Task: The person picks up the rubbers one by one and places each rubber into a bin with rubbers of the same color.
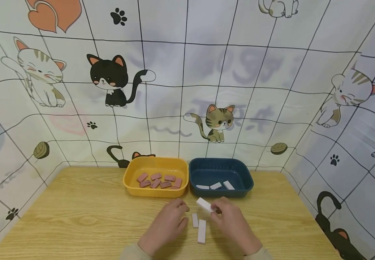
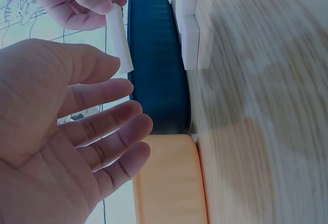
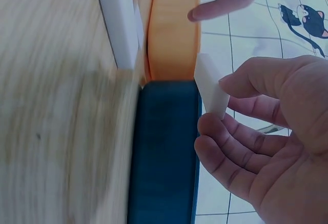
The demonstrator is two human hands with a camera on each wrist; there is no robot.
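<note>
My right hand point(image 1: 231, 220) pinches a white rectangular block point(image 1: 204, 204) by one end, above the table in front of the blue bin point(image 1: 221, 192). In the right wrist view the thumb and fingers grip this block point(image 3: 211, 85). My left hand point(image 1: 168, 222) is a little to the left, its fingers relaxed and apart with nothing between them, as the left wrist view also shows. On the table between the hands are two more white blocks, a shorter one point(image 1: 195, 220) and a longer one point(image 1: 202, 232) close beside it.
Several white blocks point(image 1: 228, 185) lie in the blue bin. A yellow bin point(image 1: 129, 189) stands against its left side, with several reddish-brown blocks point(image 1: 166, 185) inside. Behind both bins rises a cat-patterned cloth point(image 1: 168, 94). The wooden table point(image 1: 86, 209) extends to both sides.
</note>
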